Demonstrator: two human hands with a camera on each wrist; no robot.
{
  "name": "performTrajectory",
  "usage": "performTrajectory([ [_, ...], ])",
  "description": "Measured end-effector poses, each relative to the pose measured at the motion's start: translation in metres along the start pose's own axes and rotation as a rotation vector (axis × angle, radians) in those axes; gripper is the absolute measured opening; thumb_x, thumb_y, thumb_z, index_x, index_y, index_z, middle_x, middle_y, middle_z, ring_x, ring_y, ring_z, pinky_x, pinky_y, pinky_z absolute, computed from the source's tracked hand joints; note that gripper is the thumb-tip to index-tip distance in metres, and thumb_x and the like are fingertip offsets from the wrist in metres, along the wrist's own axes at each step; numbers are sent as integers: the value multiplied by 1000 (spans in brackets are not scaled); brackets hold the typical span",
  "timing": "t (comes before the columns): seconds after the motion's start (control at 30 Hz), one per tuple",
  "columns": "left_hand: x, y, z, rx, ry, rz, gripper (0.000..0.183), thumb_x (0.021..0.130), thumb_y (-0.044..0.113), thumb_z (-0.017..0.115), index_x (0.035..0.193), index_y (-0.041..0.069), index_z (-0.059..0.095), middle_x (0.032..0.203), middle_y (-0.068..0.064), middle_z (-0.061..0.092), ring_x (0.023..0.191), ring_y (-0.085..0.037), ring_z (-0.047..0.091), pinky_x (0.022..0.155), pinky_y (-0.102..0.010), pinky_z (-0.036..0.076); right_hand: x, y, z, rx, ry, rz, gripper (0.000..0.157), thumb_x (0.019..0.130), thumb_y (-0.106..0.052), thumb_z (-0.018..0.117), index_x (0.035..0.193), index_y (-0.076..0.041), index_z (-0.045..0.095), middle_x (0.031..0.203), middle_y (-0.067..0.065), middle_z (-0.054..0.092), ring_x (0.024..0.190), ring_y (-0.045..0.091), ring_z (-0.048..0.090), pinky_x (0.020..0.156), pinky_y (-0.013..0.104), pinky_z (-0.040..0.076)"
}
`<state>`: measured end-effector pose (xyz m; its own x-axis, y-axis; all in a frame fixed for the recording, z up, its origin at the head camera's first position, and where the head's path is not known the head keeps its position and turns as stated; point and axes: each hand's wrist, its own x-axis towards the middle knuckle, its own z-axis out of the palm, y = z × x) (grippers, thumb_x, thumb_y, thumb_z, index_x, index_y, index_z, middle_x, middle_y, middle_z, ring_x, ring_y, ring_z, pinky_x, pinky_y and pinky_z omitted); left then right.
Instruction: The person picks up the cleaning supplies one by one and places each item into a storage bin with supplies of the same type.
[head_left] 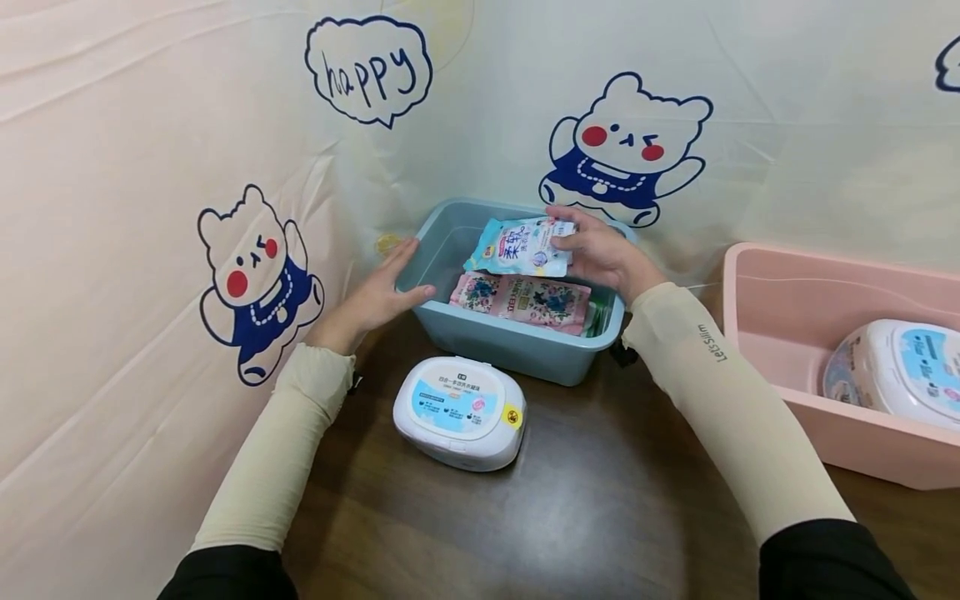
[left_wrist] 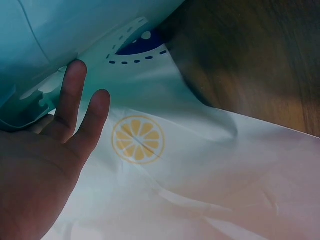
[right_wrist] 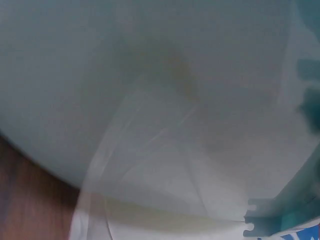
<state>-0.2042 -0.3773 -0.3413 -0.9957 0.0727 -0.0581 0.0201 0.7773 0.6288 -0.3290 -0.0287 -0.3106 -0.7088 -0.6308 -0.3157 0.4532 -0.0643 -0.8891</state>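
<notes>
Light-blue packet [head_left: 517, 247] is pinched by the right hand [head_left: 602, 254] over the grey-blue bin [head_left: 510, 348], beyond a pink floral packet [head_left: 517, 302]. By the left hand [head_left: 371, 296] nothing is grasped; the bin's left side is touched with straight fingers.

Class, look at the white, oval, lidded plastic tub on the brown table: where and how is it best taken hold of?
Probably by the left and right ends of the tub, below its lid, coming from the near side. It stands upright, wider than deep, with both ends free, while the blue-grey rectangular plastic bin stands close behind its far edge.
</notes>
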Motion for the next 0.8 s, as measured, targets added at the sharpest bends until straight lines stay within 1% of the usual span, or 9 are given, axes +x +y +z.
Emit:
performTrajectory([
  [0.1,0,1,-1,-10,-7,-15,96,92,58,65,164,34,6,169,7,1,153,-32,8,116,-65,12,0,-1,1,-93,52,43,76,106,-14,53,162,-43,10,168,6,5,150,39,16,116,60,21],
  [0.23,-1,2,-1,-27,-5,-7,96,92,57,67,164,33,7,169,6,2,153,-32,8,116,-64,12,2,1,2,-259,156,92,81,104,-30,59,160,-50,4,169,-3,-11,153,37,1,117,62,16],
  [0.3,-1,1,-1,-29,-2,10,97,91,56,67,164,32,8,169,3,3,153,-32,9,117,-63,12,3,2,3,-297,172,92,82,103,-32,59,159,-51,2,168,-6,-14,153,36,-1,116,63,17],
  [0.4,-1,2,-1,-29,7,39,97,91,54,68,164,29,9,169,0,4,153,-30,9,117,-62,13,0,2,4,-328,176,80,83,103,-34,59,160,-49,1,168,-4,-14,153,36,0,115,65,17],
  [0.53,-1,2,0,-27,9,39,97,91,57,68,164,31,9,169,2,4,153,-31,9,117,-62,13,-4,1,5,-332,174,60,83,103,-32,60,161,-47,3,169,-3,-11,152,39,6,115,64,20],
  [0.6,0,2,0,-31,10,34,98,90,58,67,164,33,9,169,3,4,153,-31,9,117,-63,13,-7,1,6,-322,163,32,82,104,-30,59,162,-44,3,169,0,-5,151,40,15,115,61,24],
  [0.67,0,1,0,-35,10,31,98,90,59,67,164,33,9,169,4,4,153,-31,9,117,-63,13,-10,1,7,-310,154,-7,78,104,-26,58,163,-37,8,169,7,9,147,41,28,113,58,30],
  [0.73,1,0,1,-35,13,34,97,90,59,67,164,32,9,169,3,4,153,-31,9,117,-63,12,-13,0,10,-323,148,-67,69,105,-21,58,163,-25,21,162,15,29,138,41,43,109,54,39],
  [0.8,0,-2,0,-44,13,29,96,92,57,67,164,32,8,169,3,3,153,-31,7,117,-63,11,-19,-2,13,-364,150,-126,55,105,-18,58,156,-13,37,147,20,49,126,38,57,103,51,46],
])
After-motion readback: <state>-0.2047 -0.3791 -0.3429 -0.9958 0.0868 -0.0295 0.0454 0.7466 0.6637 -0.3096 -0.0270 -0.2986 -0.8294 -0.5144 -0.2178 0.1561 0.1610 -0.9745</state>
